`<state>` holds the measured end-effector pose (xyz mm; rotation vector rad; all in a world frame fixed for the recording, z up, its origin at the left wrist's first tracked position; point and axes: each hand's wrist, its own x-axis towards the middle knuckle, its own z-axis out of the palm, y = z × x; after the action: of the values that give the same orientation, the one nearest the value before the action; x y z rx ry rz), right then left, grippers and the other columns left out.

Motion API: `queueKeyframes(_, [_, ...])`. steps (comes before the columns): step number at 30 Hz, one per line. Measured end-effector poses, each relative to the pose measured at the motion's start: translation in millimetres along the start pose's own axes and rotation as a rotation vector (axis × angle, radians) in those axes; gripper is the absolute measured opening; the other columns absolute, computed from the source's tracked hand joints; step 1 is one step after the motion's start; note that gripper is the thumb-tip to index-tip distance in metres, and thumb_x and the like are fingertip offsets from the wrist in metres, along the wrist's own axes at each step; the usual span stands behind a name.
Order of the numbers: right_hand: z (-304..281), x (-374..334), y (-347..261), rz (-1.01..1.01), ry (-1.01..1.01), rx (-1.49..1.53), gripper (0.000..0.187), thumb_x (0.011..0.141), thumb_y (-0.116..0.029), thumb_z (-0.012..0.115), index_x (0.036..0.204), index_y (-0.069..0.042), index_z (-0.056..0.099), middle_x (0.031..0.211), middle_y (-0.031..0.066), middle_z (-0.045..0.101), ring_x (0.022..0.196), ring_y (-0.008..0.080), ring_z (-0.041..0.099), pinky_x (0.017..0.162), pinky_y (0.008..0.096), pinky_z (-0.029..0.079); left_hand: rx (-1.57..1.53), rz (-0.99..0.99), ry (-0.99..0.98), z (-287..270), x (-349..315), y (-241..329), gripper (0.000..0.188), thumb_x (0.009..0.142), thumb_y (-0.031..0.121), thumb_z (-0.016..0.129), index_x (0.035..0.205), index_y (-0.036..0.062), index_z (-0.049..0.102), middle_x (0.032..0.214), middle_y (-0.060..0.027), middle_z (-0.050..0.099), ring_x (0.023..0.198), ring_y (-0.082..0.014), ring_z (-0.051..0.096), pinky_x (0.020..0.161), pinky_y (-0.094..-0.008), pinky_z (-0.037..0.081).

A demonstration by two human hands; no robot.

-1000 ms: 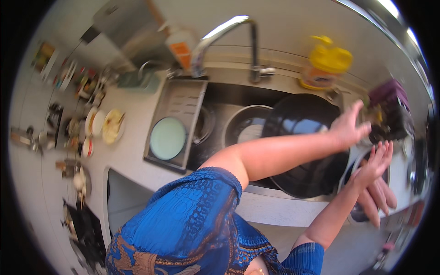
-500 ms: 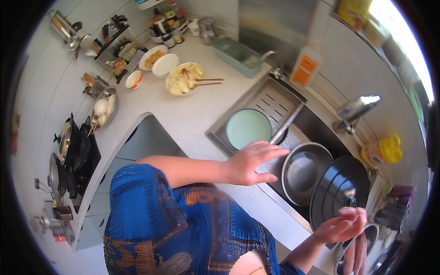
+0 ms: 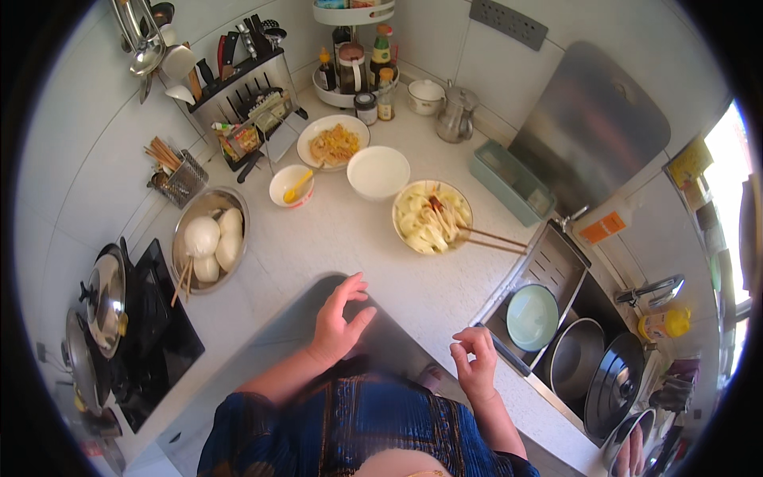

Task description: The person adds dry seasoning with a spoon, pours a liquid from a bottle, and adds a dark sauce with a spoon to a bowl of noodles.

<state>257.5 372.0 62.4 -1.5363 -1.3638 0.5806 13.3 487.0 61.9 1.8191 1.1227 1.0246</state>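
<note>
My left hand (image 3: pixel 340 319) is over the gap in front of the counter's inner corner, fingers stretched and thumb apart, holding nothing. My right hand (image 3: pixel 475 362) is near the counter's right arm, left of the sink, its fingers loosely bent and nothing visible in them. Ahead, a bowl of pale sliced vegetables (image 3: pixel 425 226) with red bits holds a pair of chopsticks (image 3: pixel 497 242) reaching right. Beside it stands a white bowl (image 3: pixel 378 171). In the sink area are a pale green bowl (image 3: pixel 532 314), a grey pot (image 3: pixel 575 358) and a black lid (image 3: pixel 620 389).
On the left, a metal basin of white buns (image 3: pixel 203 238) stands beside a black stove (image 3: pixel 155 318). A plate of yellow food (image 3: pixel 338 147), a small bowl with a yellow spoon (image 3: pixel 292 189) and a knife rack (image 3: pixel 246 103) are behind. A green tray (image 3: pixel 509 187) is near the faucet (image 3: pixel 652 290).
My view has turned left toward the counter corner. Both hands have drawn back from the sink: the left from above the pot, the right from beside the lid.
</note>
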Motion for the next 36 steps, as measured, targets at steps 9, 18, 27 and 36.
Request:
queueKeyframes(9, [38,34,23,0.559,-0.090,0.175,0.016,0.092,-0.017,0.059,0.096,-0.001,0.059,0.075,0.0052,0.062,0.061,0.0093,0.058,0.055,0.0240,0.046,-0.103,0.064,0.013,-24,66,-14,0.059,0.086,0.012,0.064,0.137,-0.0002,0.037,0.116,-0.0142,0.058,0.096,-0.0194,0.061,0.089,-0.0340,0.046])
queueKeyframes(18, [60,89,63,0.805,-0.084,0.635,0.064,0.094,-0.027,0.057,0.145,-0.009,0.024,0.113,0.0170,0.061,0.089,0.0205,0.062,0.077,0.0323,0.052,-0.145,-0.040,0.260,-76,119,-18,0.051,0.092,0.016,0.057,0.137,0.0002,0.038,0.115,-0.0119,0.059,0.096,-0.0166,0.059,0.094,-0.0315,0.042])
queueKeyframes(27, [75,146,75,0.839,0.097,0.635,0.062,0.097,-0.044,0.045,0.144,-0.011,0.022,0.113,0.0161,0.059,0.084,0.0224,0.065,0.069,0.0326,0.054,-0.249,-0.230,0.350,-144,283,-76,0.044,0.090,0.018,0.060,0.131,0.0076,0.051,0.115,-0.0084,0.059,0.102,-0.0166,0.056,0.092,-0.0296,0.041])
queueKeyframes(36, [78,173,93,0.932,0.007,0.498,0.072,0.092,-0.066,0.033,0.127,-0.005,0.049,0.089,0.0106,0.066,0.063,0.0173,0.064,0.052,0.0269,0.052,-0.167,-0.358,0.401,-137,486,-189,0.049,0.087,0.023,0.064,0.131,0.0084,0.051,0.108,-0.0064,0.059,0.101,-0.0186,0.055,0.089,-0.0326,0.042])
